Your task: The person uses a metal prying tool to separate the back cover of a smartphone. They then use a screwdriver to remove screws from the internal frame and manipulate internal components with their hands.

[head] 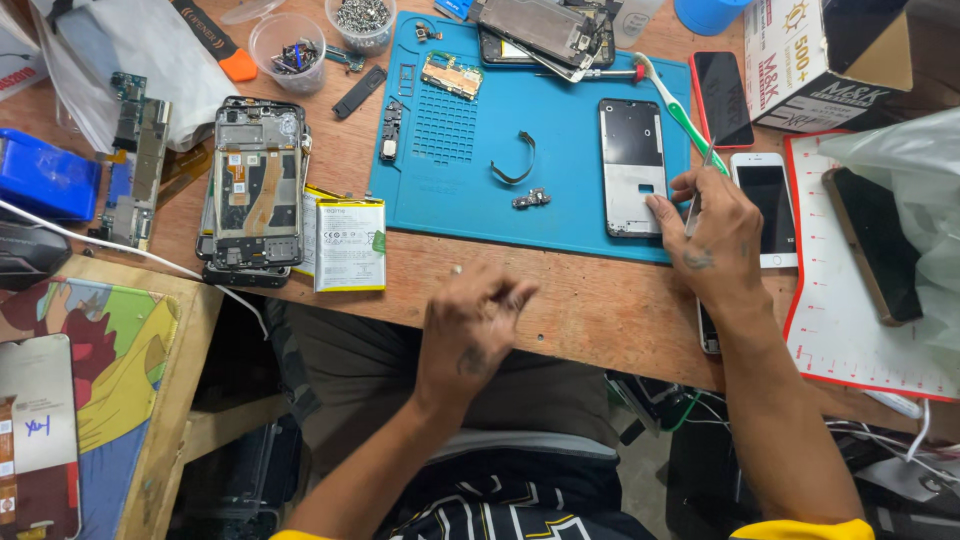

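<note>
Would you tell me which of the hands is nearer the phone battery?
Left. The left hand hovers just right of the phone battery; the right hand is far right.

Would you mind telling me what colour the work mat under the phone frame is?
The work mat is blue, seen best in the head view; the phone frame lies on it.

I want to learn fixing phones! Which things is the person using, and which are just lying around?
In use: right hand holding tweezers, fingers on the phone frame on the blue mat; left hand blurred.

Lying about: battery, toothbrush, white phone, opened phone, screw cups.
</note>
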